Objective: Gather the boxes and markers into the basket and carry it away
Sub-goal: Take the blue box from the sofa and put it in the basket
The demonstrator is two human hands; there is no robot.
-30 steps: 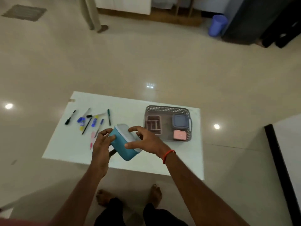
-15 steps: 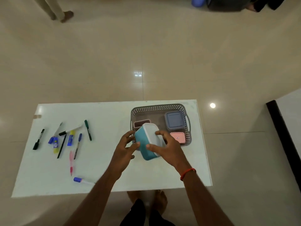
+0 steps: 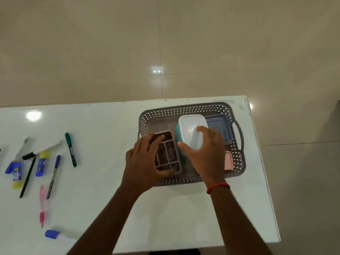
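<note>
A grey perforated basket (image 3: 187,109) sits at the right end of the white table (image 3: 103,126). My right hand (image 3: 206,153) grips a teal box with a white lid (image 3: 191,126) from above, inside the basket. My left hand (image 3: 145,161) holds a brownish divided tray box (image 3: 168,153) at the basket's left side, fingers curled over its edges. A blue-grey lidded box (image 3: 219,124) and a pink box (image 3: 228,161) lie in the basket's right part, partly hidden by my right hand. Several markers and pens (image 3: 70,149) lie on the table's left.
A blue-capped marker (image 3: 53,234) lies near the table's front edge, and a pink pen (image 3: 42,205) beside it. Beige tiled floor (image 3: 165,43) surrounds the table. The table's right edge is just past the basket's handle (image 3: 239,133).
The view has tilted down and closer. The teal box has moved from above the table's front into the basket, now held by the right hand alone. My left hand has shifted onto the divided tray box.
</note>
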